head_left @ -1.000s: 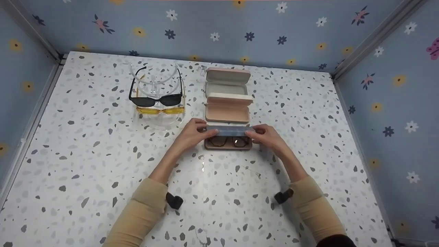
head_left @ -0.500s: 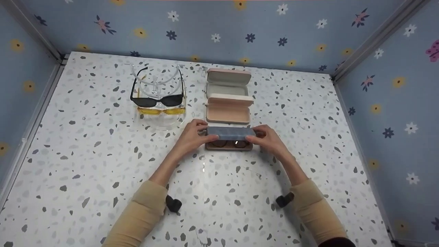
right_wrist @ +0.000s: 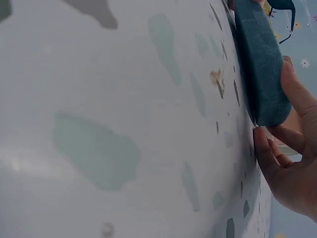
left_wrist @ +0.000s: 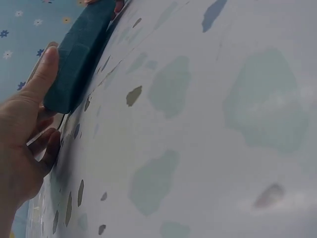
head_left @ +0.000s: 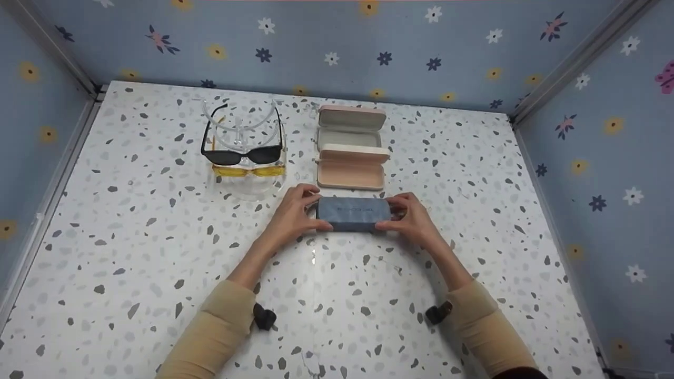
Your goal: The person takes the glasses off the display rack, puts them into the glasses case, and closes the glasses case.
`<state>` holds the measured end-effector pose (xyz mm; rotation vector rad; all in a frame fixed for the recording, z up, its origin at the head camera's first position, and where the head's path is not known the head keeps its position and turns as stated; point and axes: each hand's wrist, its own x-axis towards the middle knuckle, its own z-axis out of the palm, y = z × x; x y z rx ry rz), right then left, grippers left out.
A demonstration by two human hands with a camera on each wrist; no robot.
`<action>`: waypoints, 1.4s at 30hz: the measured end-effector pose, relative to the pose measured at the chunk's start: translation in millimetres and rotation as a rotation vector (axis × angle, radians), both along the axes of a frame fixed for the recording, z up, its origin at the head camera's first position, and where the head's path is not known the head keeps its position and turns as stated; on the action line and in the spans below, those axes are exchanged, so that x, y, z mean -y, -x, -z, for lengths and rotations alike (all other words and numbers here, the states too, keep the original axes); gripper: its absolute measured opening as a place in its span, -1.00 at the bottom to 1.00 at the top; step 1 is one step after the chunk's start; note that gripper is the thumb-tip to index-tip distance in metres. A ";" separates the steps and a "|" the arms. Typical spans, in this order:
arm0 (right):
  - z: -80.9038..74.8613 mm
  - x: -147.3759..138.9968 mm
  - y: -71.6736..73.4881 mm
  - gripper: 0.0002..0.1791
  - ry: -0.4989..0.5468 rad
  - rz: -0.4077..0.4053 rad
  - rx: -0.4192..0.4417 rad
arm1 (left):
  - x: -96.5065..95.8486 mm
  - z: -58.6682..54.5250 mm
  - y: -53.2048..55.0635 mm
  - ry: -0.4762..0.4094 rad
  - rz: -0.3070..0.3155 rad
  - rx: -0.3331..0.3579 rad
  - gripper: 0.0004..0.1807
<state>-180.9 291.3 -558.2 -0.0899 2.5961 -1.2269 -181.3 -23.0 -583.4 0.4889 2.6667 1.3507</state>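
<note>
The blue case (head_left: pixel 354 211) looks closed on the speckled table (head_left: pixel 350 326), just in front of the open peach-lined case (head_left: pixel 350 175); the left hand (head_left: pixel 294 213) grips its left end, the right hand (head_left: pixel 413 218) its right. Pressing the 2 front corners evenly should probably seat it squarely.

Flowered panels (head_left: pixel 337 31) w/ metal framing (head_left: pixel 581 58) round tbl (head_left: pixel 347 326) suggest a work booth.
</note>
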 end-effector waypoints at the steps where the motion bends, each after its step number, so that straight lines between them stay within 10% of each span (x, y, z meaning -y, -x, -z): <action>1: 0.2 0.2 -0.1 -0.15 -0.003 -0.001 -0.004 | 0.0 -0.4 -0.5 0.000 0.000 -0.006 -0.06; 23: -2.1 6.9 -6.4 -0.10 -0.043 0.008 -0.015 | -0.6 -1.3 -12.6 0.016 -0.017 0.003 -0.03; 42: -37.6 44.8 -1.1 -0.41 0.218 0.121 -0.229 | 63.1 -33.3 -32.1 -0.311 -0.188 0.012 -0.47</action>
